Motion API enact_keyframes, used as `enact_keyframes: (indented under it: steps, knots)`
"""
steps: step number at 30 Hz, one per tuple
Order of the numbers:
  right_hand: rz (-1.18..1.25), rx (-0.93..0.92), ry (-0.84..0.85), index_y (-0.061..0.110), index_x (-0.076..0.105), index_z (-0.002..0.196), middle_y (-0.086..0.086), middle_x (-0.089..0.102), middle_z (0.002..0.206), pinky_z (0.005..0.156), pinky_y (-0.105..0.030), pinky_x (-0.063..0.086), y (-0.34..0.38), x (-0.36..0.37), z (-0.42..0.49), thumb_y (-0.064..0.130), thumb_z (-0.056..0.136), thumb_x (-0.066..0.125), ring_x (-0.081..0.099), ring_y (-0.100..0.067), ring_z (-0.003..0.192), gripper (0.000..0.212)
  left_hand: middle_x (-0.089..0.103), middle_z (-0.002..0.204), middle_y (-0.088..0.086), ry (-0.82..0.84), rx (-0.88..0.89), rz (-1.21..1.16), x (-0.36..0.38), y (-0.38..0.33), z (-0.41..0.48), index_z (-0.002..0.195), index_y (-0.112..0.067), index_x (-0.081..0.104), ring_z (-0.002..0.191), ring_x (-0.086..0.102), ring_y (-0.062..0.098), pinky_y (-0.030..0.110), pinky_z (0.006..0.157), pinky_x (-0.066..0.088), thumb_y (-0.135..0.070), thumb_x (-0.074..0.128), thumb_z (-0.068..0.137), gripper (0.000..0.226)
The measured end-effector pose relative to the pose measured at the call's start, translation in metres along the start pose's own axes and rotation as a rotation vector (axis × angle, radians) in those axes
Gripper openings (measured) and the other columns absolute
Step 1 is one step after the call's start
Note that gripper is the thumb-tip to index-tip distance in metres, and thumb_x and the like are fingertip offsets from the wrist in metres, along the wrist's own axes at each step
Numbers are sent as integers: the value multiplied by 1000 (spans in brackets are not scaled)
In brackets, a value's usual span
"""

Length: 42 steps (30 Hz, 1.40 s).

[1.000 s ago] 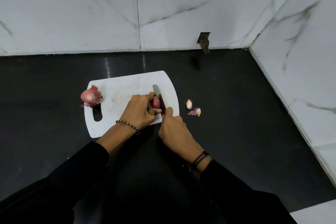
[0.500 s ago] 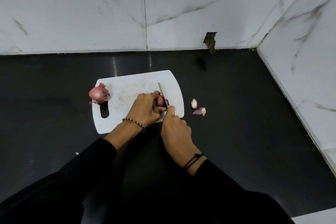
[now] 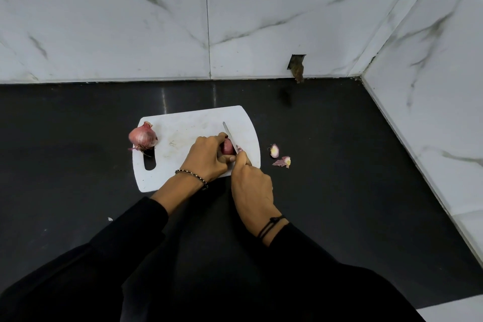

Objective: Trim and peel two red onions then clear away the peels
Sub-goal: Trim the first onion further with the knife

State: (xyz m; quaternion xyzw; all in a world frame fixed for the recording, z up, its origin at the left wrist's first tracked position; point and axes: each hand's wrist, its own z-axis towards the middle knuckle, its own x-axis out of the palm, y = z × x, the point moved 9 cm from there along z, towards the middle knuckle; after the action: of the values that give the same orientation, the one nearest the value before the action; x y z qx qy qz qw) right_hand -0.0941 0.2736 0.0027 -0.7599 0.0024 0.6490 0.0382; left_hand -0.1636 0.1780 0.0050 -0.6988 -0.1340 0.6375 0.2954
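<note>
The left hand [image 3: 206, 158] clamps a small round dark-red onion [image 3: 228, 146] on the white plastic cutting board [image 3: 188, 123]. The right hand [image 3: 251, 185] grips a slim steel knife [image 3: 230, 137], its blade at the onion's right end, just beside the left thumb. If the onion rolls, the blade may slip and nick it. An unpeeled papery red onion [image 3: 142, 136] waits at the board's left edge.

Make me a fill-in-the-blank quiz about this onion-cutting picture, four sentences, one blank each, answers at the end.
1. The left hand holds an onion on the white ____.
2. The right hand grips a ____, its blade beside that onion.
3. The papery-skinned onion sits to the ____ of both hands.
4. Two onion scraps lie on the ____ countertop.
Answers: cutting board; knife; left; black.
</note>
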Motion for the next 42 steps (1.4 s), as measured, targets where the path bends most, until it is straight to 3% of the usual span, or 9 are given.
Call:
enact_keyframes:
  steps: [3,5,8,13,18,29,34,39,42]
  knots:
    - [191,-108,33,8,34,137,-9,65,113,68,-34,38,3,6,6,7,101,40,67,-29,102,36,71,86,12,-4,-3,-21,1,2,-1,109,-10,65,84,63,30,33,73,49,-21,74,84,29]
    - [325,-63,92,8,35,128,-17,59,117,73,-39,36,-9,9,9,7,100,38,60,-39,106,28,71,85,10,-14,3,-48,2,4,-3,108,-11,65,84,64,30,35,74,50,-22,75,84,28]
    - [573,-15,149,10,36,110,-24,57,108,71,-40,40,-25,11,9,20,105,36,56,-42,91,11,72,95,13,-39,-10,-86,2,9,-8,119,-11,62,91,65,32,40,82,53,-23,76,84,39]
    - [832,31,110,17,39,98,-15,57,88,55,-33,45,-42,11,6,38,107,30,55,-26,64,25,71,109,8,-29,1,-159,0,20,-17,133,-18,57,101,66,26,32,93,50,-27,77,84,54]
    - [911,90,152,24,39,94,-14,57,94,73,-51,59,-43,12,-3,47,106,28,58,-24,69,28,68,117,-2,-27,-11,-225,-3,31,-24,133,-24,57,111,61,17,19,96,40,-27,79,82,55]
    - [805,19,161,9,42,105,-6,48,86,74,-47,54,-14,4,-20,33,109,29,60,-30,77,27,68,111,-12,-30,-1,-289,-6,31,-28,129,-24,59,107,61,6,-3,88,33,-21,81,80,53]
    - [857,50,199,12,42,102,-9,53,91,65,-45,56,-15,15,-16,37,108,30,60,-28,72,28,68,112,-13,0,1,-284,-7,30,-27,128,-25,59,109,61,6,4,94,37,-22,82,80,53]
    - [1374,262,377,20,44,89,-6,53,82,40,-22,35,-20,35,-20,40,106,40,41,-9,50,26,66,120,-9,19,-21,-266,-8,31,-26,132,-23,58,113,58,6,13,99,37,-23,82,80,57]
    - [1303,240,302,20,45,92,-9,55,88,41,-22,38,-23,30,-17,41,106,38,45,-12,54,26,65,120,-9,23,-43,-245,-9,30,-24,133,-22,59,113,55,4,13,98,36,-24,81,81,57]
